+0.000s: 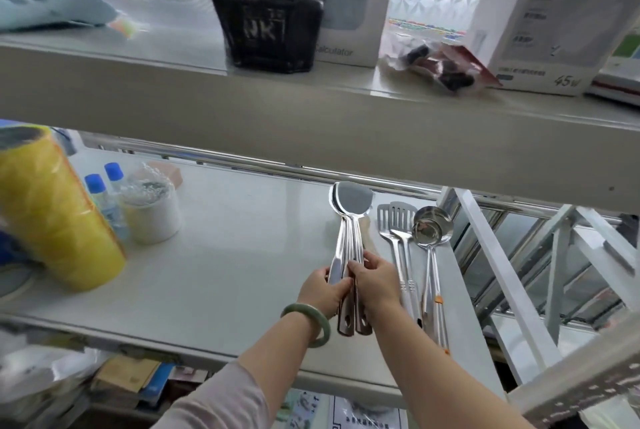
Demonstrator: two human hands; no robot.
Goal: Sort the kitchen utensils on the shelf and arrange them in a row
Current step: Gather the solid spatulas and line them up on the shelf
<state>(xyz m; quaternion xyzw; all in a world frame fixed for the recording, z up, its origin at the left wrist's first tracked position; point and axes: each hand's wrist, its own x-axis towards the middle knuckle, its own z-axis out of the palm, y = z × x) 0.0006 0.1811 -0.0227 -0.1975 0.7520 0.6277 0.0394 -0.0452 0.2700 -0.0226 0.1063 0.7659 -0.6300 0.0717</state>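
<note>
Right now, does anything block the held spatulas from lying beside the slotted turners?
Nothing visible does. Both hands, left hand and right hand, grip the spatulas; only bare shelf separates them from the slotted turners.

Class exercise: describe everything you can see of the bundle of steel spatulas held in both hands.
The spatulas are shiny, steel-looking turners stacked together, how many is unclear. Their broad rounded blades overlap and point away toward the back of the white shelf; the long handles run toward the person and end in darker grips with hanging holes. The left hand and right hand clasp the handles mid-length. They lie parallel to the slotted turners to the right, apart from them.
</note>
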